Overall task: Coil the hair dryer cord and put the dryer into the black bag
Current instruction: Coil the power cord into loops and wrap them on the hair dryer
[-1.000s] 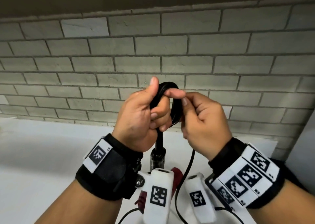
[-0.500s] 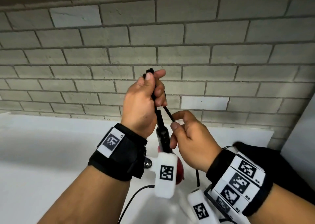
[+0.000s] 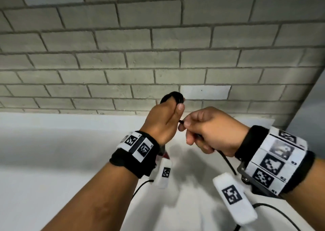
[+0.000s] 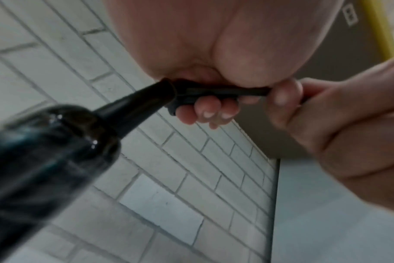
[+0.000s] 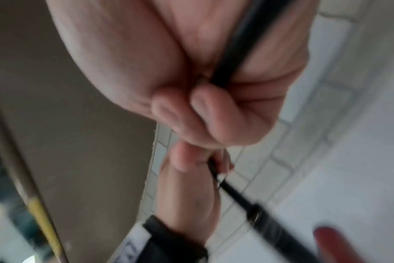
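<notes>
My left hand [image 3: 176, 113] is raised in front of the brick wall and grips a bundle of the black cord [image 3: 173, 97], whose loop sticks out above the thumb. The hair dryer hangs below that fist. Its black handle [image 4: 45, 151] shows in the left wrist view and a bit of its red body [image 3: 165, 154] shows under the wrist. Just right of it, my right hand [image 3: 186, 125] grips the cord, and the cord trails down from the fist [image 3: 226, 162]. The right wrist view shows the cord [image 5: 232, 53] running through my curled fingers. No black bag shows.
A white table [image 3: 52, 160] lies below my arms and ends at the grey brick wall [image 3: 158, 55]. A plain grey panel [image 3: 313, 111] stands at the right. Thin black cables [image 3: 281, 213] from the wrist cameras hang over the table.
The right hand slid down the cord, then rose again beside the left hand with a new length of cord. The left hand kept hold of the loops and came lower.
</notes>
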Tool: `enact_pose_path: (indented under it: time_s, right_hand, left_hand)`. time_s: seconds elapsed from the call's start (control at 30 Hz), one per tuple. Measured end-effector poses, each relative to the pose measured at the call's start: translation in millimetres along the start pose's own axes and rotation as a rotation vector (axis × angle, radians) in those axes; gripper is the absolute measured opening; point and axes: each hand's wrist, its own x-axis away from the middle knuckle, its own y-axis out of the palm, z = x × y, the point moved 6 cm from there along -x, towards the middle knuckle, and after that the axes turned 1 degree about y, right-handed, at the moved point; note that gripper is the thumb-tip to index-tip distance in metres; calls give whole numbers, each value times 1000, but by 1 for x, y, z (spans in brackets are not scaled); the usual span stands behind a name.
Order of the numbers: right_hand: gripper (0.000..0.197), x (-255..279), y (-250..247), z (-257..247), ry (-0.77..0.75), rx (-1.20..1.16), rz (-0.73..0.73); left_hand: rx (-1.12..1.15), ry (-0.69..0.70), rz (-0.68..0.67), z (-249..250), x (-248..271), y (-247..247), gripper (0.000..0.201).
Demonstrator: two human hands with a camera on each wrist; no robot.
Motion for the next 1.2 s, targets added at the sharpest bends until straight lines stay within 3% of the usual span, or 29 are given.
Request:
enact_pose_path:
  time_s: [0.07, 0.13, 0.27, 0.37, 0.43, 0.57, 0.7, 0.77, 0.93, 1.03, 1.2]
  right_hand:
    - [18, 1, -11, -7, -67, 588, 69]
    - [15, 3, -10, -11, -128, 913, 65]
    - [17, 8, 3, -12, -310, 1077, 23]
    - [30, 10, -2, -19, -442, 1143, 49]
    - [35, 11, -9, -26, -474, 1067, 16]
    - [42, 6, -20, -32, -350, 734, -163]
    - [57, 8, -21, -37, -322, 661, -263]
    - [60, 6, -30, -38, -322, 659, -239]
    - [22, 10, -31, -40, -359, 495, -258]
    - [35, 9, -25, -40, -392, 376, -268]
    - [56, -8, -12, -14, -277, -189, -306]
  left_hand:
    - [-136, 56, -37, -2, 4, 9, 47]
    - [-135, 97, -77, 2, 8, 20, 45]
    - [44, 47, -119, 3, 14, 25, 42]
    - [277, -75, -190, 7, 22, 27, 54]
    - [435, -112, -229, 15, 29, 25, 57]
    - [722, -118, -356, 34, 40, 17, 56]
    - [810, -124, -420, 39, 47, 13, 56]
    - [839, -134, -417, 39, 51, 10, 50]
    - [833, -159, -372, 38, 53, 5, 47]
    - [848, -164, -342, 40, 50, 1, 47]
    - [953, -185, -285, 43, 44, 0, 48]
